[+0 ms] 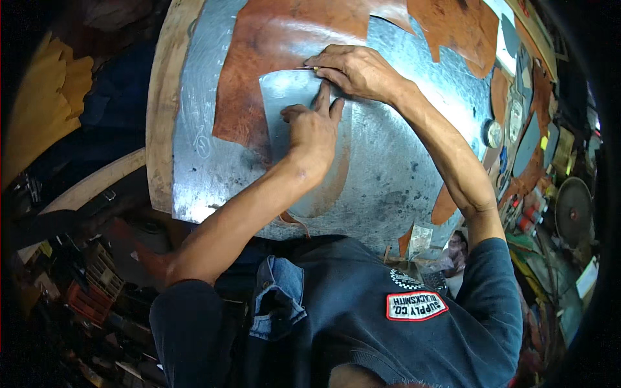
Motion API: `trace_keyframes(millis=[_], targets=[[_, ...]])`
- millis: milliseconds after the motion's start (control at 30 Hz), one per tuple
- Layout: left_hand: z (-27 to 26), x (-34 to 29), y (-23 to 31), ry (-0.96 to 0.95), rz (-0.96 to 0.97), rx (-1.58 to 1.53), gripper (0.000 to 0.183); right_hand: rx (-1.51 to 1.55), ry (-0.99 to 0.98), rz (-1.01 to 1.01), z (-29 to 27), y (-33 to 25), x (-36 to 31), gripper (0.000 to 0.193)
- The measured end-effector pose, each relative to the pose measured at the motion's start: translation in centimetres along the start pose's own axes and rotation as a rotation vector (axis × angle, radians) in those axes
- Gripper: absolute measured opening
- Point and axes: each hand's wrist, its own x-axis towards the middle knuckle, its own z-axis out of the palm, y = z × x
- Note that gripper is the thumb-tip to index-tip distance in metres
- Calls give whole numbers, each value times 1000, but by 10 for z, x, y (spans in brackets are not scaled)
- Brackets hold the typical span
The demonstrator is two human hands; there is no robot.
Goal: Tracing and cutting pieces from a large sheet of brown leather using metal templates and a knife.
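A large reddish-brown piece of leather (242, 97) lies on the metal-topped table (394, 181). A smooth grey sheet (277, 107) rests over part of it, with one corner and its far edge showing against the brown. My left hand (314, 129) presses down on this sheet with its fingers spread. Just beyond those fingertips, my right hand (356, 71) pinches a slim tool (315, 69) with a brassy part. Its thin end points left along the sheet's far edge. Whether it is a blade, an awl or a pen is too small to tell.
More brown leather pieces (459, 32) lie at the far right of the table. A round tin (493, 134) stands near the right edge, beside leather scraps and tools. Wooden boards (167, 103) border the left side. A tan hide (45, 107) hangs at far left.
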Motion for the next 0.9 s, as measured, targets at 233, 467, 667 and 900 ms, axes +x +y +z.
trace_keyframes(millis=[233,467,667,900], targets=[[14,-12,-24,72,-153,-179,113,-17,-10,-38,7,-8,17,24],[16,-10,-26,67,-109,-134,68,-34,-32,-45,10,-6,19,25],[13,-10,-26,44,-111,-157,87,-55,-32,-53,8,-8,20,24],[13,-8,-27,36,-111,-167,111,-93,-27,-72,13,-12,24,27]])
